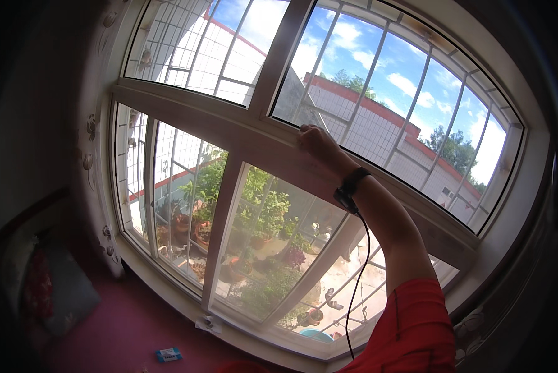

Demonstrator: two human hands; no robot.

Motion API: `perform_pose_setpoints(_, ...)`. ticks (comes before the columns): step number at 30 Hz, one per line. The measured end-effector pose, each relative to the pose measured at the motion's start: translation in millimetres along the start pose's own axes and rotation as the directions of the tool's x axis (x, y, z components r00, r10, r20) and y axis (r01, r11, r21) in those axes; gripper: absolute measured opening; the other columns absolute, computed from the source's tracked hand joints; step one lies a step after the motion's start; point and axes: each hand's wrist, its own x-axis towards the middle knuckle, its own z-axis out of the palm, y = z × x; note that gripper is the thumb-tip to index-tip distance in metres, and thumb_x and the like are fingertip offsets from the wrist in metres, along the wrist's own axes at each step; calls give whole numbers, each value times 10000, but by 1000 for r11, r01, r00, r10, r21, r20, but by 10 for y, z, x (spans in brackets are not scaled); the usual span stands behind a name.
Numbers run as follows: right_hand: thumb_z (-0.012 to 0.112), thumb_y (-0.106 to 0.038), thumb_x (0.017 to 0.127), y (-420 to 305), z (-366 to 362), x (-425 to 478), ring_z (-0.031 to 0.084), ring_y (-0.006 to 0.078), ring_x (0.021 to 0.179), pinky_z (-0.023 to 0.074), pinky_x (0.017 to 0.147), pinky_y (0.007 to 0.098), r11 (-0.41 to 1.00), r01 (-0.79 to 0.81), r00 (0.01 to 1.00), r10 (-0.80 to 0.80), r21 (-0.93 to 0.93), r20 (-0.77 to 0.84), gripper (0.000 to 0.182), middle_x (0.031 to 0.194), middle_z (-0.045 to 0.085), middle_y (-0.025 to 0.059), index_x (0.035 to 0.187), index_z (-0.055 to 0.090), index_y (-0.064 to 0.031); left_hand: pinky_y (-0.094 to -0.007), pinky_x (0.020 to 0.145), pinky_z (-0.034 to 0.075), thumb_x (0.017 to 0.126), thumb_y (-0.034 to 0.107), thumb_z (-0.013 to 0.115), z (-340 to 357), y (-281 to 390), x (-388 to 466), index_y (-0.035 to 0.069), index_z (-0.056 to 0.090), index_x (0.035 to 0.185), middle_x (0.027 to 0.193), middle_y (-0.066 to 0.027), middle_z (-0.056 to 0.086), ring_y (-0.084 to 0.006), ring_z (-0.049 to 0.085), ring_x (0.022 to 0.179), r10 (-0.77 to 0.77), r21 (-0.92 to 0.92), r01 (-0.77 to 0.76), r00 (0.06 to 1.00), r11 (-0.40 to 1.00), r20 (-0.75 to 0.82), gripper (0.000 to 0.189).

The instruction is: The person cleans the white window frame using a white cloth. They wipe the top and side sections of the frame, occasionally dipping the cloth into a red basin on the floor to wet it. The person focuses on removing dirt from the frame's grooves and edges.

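Observation:
My right hand (pixel 315 140) is raised to the white window frame (pixel 279 133), its fingers curled against the crossbar just under the upper right pane (pixel 400 102). Whether something small is inside the fingers cannot be seen. A black band with a small device (pixel 349 189) is strapped round the wrist, and a black cable (pixel 365 265) hangs from it. The arm wears a red sleeve (pixel 412 321). Below the crossbar are sliding sashes, with a hazy lower pane (pixel 269 242) in the middle. My left hand is out of view.
Metal bars (pixel 370 79) stand outside the glass, with potted plants (pixel 260 210) beyond. A patterned curtain (pixel 90 154) hangs at the left. Below lie a pink surface (pixel 120 326) with a blue-and-white packet (pixel 169 355), a grey cushion (pixel 71 289) and a white scrap (pixel 208 324) on the sill.

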Motion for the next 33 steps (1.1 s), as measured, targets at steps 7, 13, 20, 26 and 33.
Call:
perform_pose_setpoints(7,544,-47,758,-380,681,1070,603,320,771,495,686,388,991,44,999,-46,-127,-15,77,787,593,143,719,593,-2,-290,338,439,909,212,512,-201,-99,-345,32,579,794,620,-68,579,-166,536,436,-293,37,293,956,956,-4,224)
perform_pose_setpoints(13,577,-73,765,-167,472,591,605,288,744,506,672,374,989,-17,998,8,-147,-59,67,751,588,110,742,634,-46,-273,329,435,908,223,526,-177,-100,-405,34,576,807,614,-52,588,-150,535,431,-354,-41,358,931,933,89,220)
perform_pose_setpoints(20,591,-83,786,-99,-932,-1007,607,297,751,506,689,376,980,-150,986,158,-132,59,68,780,578,109,758,638,-43,-279,342,427,901,210,526,477,-863,-36,30,578,812,616,-67,575,-165,529,450,40,76,-34,996,997,-79,208)
perform_pose_setpoints(26,614,-45,778,134,-1745,-2307,623,291,778,512,682,353,908,-346,931,364,-237,33,62,809,589,123,831,642,-29,-291,338,393,903,231,538,334,-12,233,13,572,833,605,-59,557,-160,509,439,-125,-181,156,977,971,170,232)
perform_pose_setpoints(33,614,-55,755,105,-1277,-1654,616,299,763,519,692,357,966,-173,980,189,-193,68,73,799,584,110,826,628,-41,-284,343,407,905,255,548,95,395,256,25,589,875,598,-50,553,-148,511,440,-162,-89,179,972,980,171,235)
